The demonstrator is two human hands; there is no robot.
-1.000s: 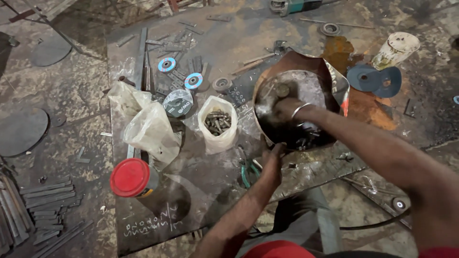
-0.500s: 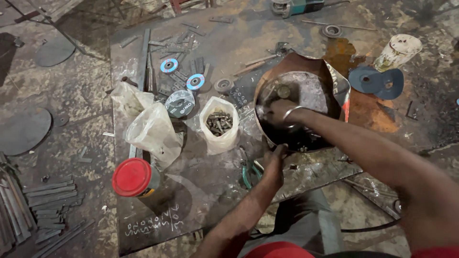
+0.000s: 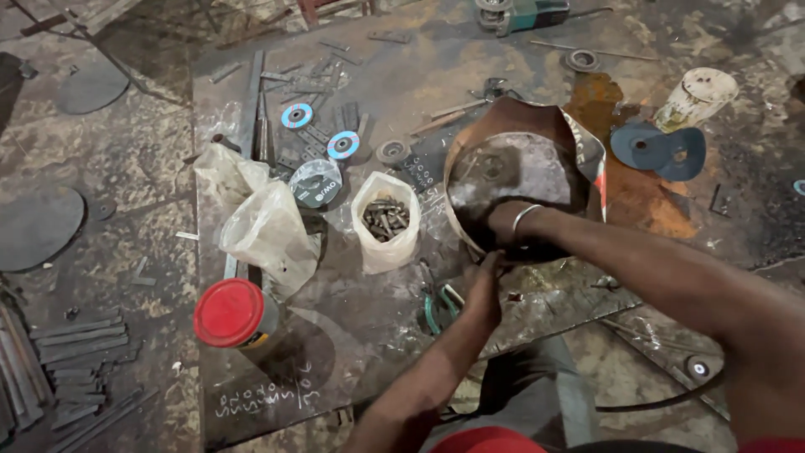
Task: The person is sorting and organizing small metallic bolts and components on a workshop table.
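Note:
A ring of bent rusty sheet metal (image 3: 587,138) stands on a steel plate (image 3: 360,352) on the floor. My right hand (image 3: 503,225), with a bangle on its wrist, reaches inside the ring to its near wall; its fingers are lost in shadow. My left hand (image 3: 484,289) presses on the outside of that same near wall, fingers together and thumb up at the rim. The two hands meet across the wall.
On the plate are a bag of bolts (image 3: 386,222), clear plastic bags (image 3: 268,231), a red-lidded can (image 3: 231,312), grinding discs (image 3: 343,144) and green-handled pliers (image 3: 436,309). Dark cutting discs (image 3: 658,149) and a white can (image 3: 696,96) lie right. Metal strips (image 3: 50,352) are stacked left.
My right hand has moved inside the ring toward its near wall, closer to my left hand. The left hand has stayed at the wall.

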